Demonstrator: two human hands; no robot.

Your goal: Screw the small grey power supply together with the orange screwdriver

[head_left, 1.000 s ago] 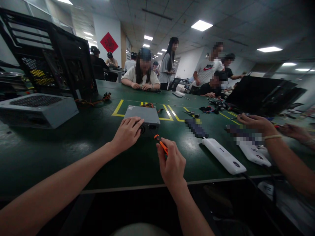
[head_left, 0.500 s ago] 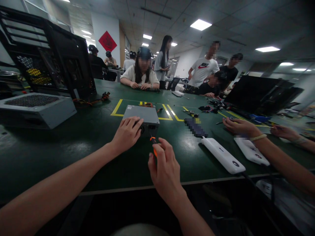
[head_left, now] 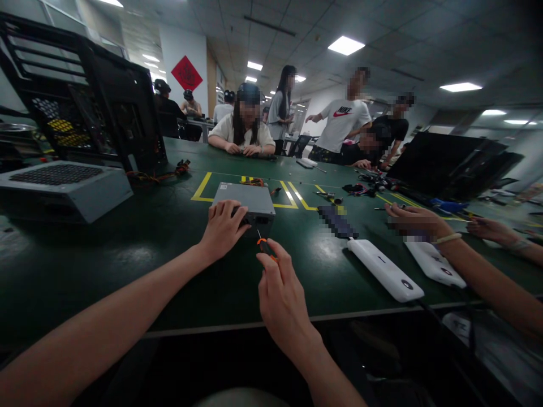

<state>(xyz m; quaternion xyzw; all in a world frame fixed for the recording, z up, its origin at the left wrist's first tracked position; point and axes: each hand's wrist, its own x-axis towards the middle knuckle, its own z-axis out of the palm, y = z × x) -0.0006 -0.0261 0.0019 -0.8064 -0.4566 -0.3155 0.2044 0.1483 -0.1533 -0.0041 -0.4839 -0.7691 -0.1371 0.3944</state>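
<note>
A grey metal power supply unit [head_left: 250,198] sits on the green table in front of me, its near face with a socket turned my way. My left hand [head_left: 223,230] grips its near left edge, fingers over the top and thumb against the near face. My right hand [head_left: 282,291] is closed around a screwdriver [head_left: 263,245] with an orange and black handle. The shaft points up toward the unit's near face; whether the tip touches it I cannot tell. Part of the handle is hidden by my fingers.
At left stand a second power supply unit [head_left: 68,183] and a black computer case [head_left: 97,107]. White power banks [head_left: 384,268] and a dark phone [head_left: 337,220] lie to the right. A co-worker's hand [head_left: 418,220] works beside them. Another person sits across the table.
My right fingers have shifted on the screwdriver, covering more of its handle. My left thumb now shows at the unit's near face. The power supply unit has stayed in place.
</note>
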